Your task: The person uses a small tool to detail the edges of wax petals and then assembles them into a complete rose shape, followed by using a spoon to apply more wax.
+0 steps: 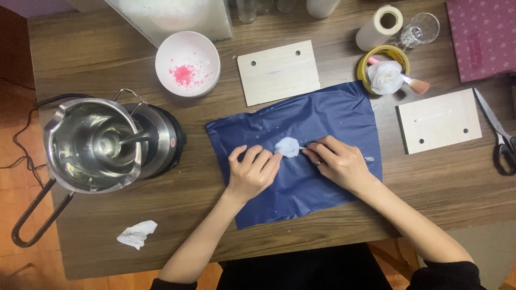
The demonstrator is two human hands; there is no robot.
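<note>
The wooden table [322, 225] carries everything. Far left of the hands stands a steel melting pot [94, 145] on its electric heater [164, 140]. Under both hands lies a dark blue plastic sheet [317, 177]. Up and left of them sits a white bowl [187, 63] with pink granules. The left hand [252, 173] rests curled on the sheet, fingertips just touching a small white wax piece [287, 146]. The right hand [336, 161] pinches a thin white stick [368, 159], its tip at the wax piece between the two hands.
</note>
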